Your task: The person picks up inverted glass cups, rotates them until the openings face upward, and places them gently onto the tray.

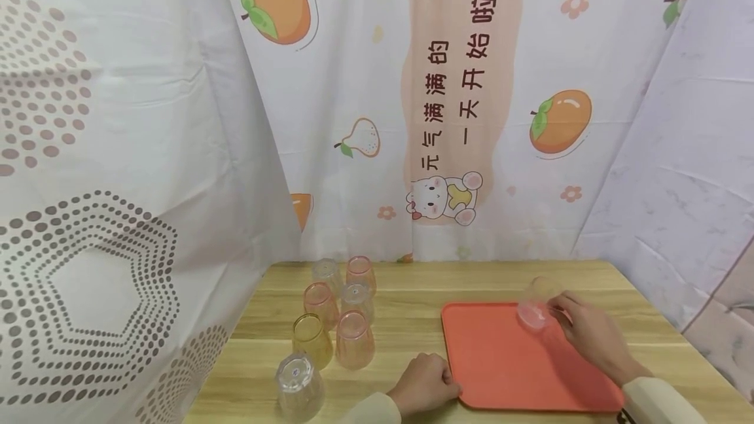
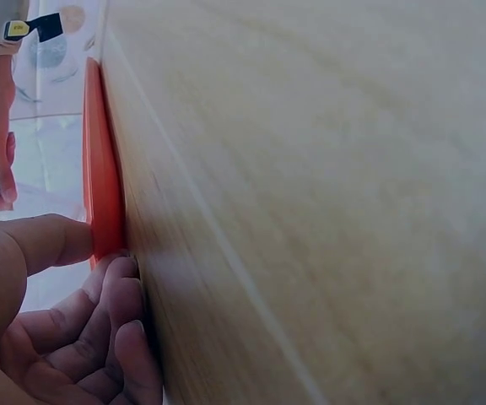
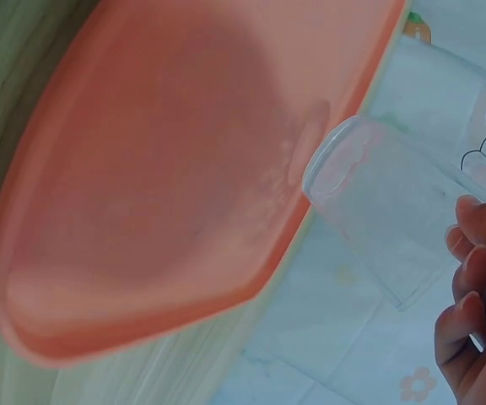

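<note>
My right hand [image 1: 592, 334] pinches a clear drinking glass [image 1: 537, 298] near its rim. In the head view the glass overlaps the far edge of a red-orange tray [image 1: 518, 368]. Seen from the right wrist, the glass [image 3: 386, 202] has its thick base towards the tray [image 3: 167, 152], while the thumb and fingers [image 3: 479, 221] are at the mouth end. My left hand [image 1: 425, 381] grips the tray's near left corner. From the left wrist, its thumb [image 2: 53, 240] presses the upper side of the tray edge [image 2: 104, 169], with curled fingers beneath, beside the tabletop.
Several upside-down glasses stand on the left of the wooden table [image 1: 406, 319]: clear ones [image 1: 300, 388], pink ones [image 1: 355, 339] and a yellow one [image 1: 312, 340]. A printed curtain [image 1: 353, 84] hangs behind the table, and more cloth [image 1: 200, 116] hangs at the left.
</note>
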A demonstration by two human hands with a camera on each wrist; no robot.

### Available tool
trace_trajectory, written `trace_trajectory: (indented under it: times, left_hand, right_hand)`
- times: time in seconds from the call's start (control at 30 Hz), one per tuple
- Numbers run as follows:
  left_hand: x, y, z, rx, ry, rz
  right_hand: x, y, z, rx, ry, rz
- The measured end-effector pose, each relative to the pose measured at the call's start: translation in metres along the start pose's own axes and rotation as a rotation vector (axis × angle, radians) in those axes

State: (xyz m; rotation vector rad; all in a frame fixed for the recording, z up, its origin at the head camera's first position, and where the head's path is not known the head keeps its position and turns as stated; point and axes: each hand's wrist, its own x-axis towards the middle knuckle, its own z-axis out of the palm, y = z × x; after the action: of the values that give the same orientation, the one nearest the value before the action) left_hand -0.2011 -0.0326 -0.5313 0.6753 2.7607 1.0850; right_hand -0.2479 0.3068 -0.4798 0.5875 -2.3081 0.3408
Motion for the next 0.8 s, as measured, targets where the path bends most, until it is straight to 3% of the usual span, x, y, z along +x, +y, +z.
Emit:
trace_trajectory:
  times: [0.8]
  left_hand:
    - [0.002, -0.004, 0.002, 0.013, 0.01, 0.017]
  right_hand:
    - [-0.001, 0.019, 0.001, -0.048, -0.052, 0.003]
